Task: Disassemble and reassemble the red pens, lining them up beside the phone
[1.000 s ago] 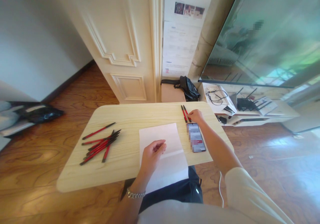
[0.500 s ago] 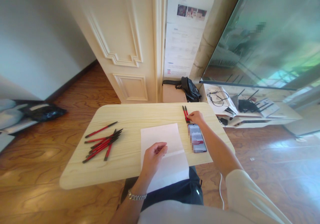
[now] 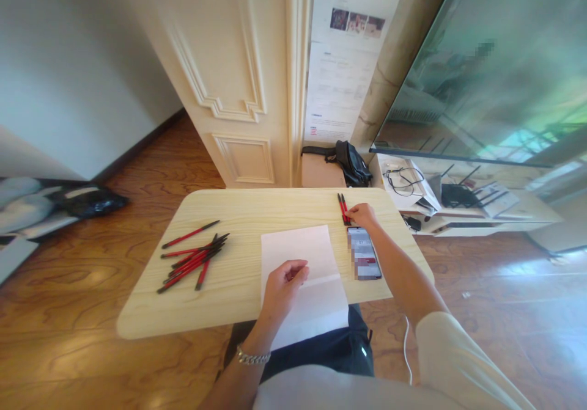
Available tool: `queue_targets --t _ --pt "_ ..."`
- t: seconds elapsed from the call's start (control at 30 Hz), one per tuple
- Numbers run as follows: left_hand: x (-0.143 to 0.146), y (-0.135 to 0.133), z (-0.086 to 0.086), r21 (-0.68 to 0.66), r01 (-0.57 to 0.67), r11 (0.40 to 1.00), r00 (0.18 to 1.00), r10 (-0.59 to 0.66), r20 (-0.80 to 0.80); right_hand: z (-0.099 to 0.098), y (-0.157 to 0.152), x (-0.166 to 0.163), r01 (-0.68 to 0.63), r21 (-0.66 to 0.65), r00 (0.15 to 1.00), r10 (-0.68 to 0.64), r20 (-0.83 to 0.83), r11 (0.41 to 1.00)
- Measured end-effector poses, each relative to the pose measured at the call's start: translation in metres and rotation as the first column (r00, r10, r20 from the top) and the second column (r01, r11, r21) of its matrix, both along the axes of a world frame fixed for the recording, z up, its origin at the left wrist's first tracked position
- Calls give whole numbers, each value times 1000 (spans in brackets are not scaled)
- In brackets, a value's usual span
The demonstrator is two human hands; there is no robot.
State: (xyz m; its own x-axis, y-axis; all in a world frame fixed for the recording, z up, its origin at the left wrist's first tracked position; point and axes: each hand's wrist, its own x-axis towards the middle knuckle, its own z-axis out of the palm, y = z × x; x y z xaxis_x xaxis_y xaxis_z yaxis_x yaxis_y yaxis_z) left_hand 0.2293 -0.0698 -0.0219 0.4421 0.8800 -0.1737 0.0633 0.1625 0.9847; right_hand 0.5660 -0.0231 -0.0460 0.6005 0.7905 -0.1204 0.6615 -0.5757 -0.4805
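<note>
My right hand (image 3: 363, 214) reaches to the far right of the light wooden table (image 3: 257, 208), fingers curled on two red-and-black pens (image 3: 343, 207) lying there. A phone (image 3: 364, 261) with a lit screen lies just below that hand, beside my forearm. My left hand (image 3: 283, 285) rests on a white sheet of paper (image 3: 300, 252) that overhangs the near edge, fingers loosely curled with nothing visible in them. A pile of several red-and-black pens (image 3: 191, 257) lies on the table's left part.
A black bag (image 3: 352, 163) sits on a cardboard box behind the table. A low white shelf (image 3: 463, 205) with cables and a router stands at the right under a large screen. Dark bags (image 3: 85, 202) lie on the wooden floor at left.
Only the camera view has shifted slightly; both hands keep their places, the right one staying on the two pens.
</note>
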Motion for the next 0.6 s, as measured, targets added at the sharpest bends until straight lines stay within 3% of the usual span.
queue_targets --t 0.37,0.6 --pt "-6 -1 -5 53 25 998 999 -24 -26 -1 1 -1 -7 1 1000 7 -13 1000" --pt "-29 2 0 192 -49 980 992 69 -103 13 -4 -10 16 12 1000 -16 27 1000"
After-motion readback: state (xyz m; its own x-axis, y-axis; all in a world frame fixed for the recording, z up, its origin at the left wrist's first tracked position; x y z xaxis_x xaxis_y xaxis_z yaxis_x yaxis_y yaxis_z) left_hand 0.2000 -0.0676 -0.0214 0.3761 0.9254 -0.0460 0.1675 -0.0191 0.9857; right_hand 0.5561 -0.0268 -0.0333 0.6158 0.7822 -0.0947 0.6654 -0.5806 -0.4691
